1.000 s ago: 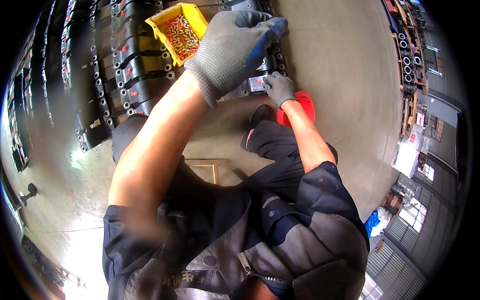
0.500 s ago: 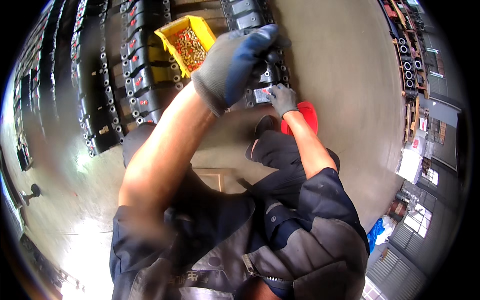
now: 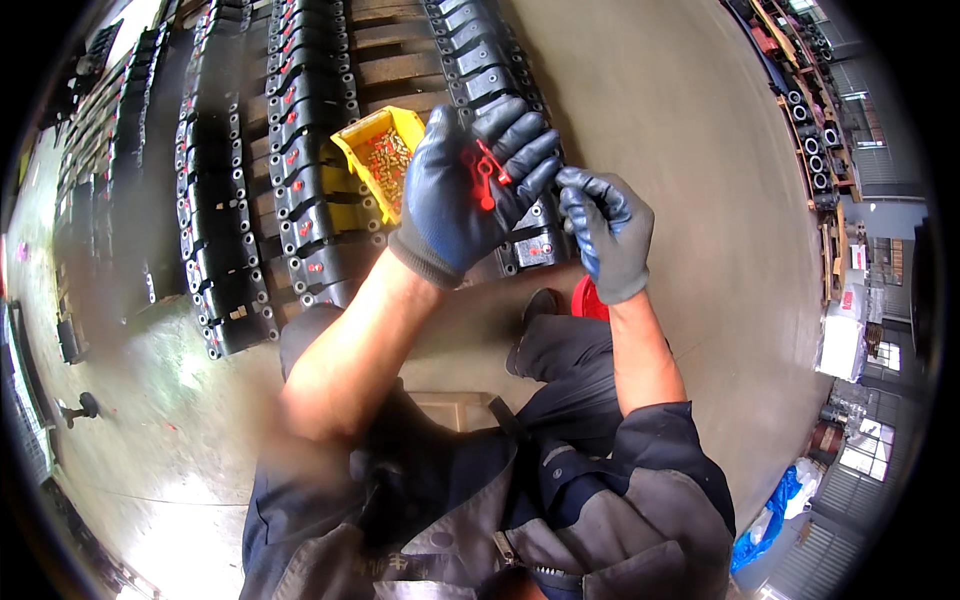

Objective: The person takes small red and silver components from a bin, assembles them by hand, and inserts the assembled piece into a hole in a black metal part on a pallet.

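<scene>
My left hand is turned palm up, its gloved fingers slightly curled around several small red plastic caps with strap-like loops lying in the palm. Close by its fingertips is my right hand, with thumb and index finger pinched together; whatever the pinch holds, if anything, is too small to make out. Both gloves are grey with blue-coated palms. Beyond the hands runs a row of black metal castings. A yellow bin of small brass-coloured and red pieces stands left of my left hand.
More rows of black castings, many with red caps, lie to the left on wooden slats. A red container shows partly below my right hand. Shelving with round parts lines the far right, and a wooden frame is beneath me.
My right hand has lifted from the near casting to beside my left. The left hand has turned palm up, revealing the red caps. The view has shifted, showing more of the rows.
</scene>
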A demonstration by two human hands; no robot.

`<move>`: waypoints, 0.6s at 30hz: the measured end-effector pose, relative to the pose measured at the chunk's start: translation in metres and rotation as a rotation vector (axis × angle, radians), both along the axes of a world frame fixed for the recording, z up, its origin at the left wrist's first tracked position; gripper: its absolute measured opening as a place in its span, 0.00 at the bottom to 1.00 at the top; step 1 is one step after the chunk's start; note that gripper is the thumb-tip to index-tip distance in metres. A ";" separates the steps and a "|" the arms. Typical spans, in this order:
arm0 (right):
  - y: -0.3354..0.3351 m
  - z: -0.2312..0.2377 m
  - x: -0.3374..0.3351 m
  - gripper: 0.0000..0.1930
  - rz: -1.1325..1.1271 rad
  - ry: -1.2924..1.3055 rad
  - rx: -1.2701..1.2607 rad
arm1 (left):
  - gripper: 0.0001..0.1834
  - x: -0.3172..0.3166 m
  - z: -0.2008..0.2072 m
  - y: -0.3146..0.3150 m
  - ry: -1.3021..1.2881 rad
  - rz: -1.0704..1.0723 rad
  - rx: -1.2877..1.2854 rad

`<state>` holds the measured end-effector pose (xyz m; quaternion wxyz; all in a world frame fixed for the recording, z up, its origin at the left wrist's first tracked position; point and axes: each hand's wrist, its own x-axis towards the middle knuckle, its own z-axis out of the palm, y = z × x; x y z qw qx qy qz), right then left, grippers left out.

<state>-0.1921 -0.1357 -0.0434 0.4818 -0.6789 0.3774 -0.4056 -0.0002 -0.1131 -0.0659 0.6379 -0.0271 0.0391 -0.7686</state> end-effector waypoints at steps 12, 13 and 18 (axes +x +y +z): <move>0.000 0.012 0.049 0.09 -0.039 0.571 -0.414 | 0.40 -0.020 0.000 0.008 -0.114 0.052 0.036; -0.001 0.013 0.048 0.08 -0.037 0.607 -0.411 | 0.39 -0.022 0.002 0.008 -0.147 0.068 0.072; -0.013 0.002 0.039 0.05 -0.013 0.220 -0.010 | 0.33 -0.023 0.004 0.006 -0.240 0.098 0.164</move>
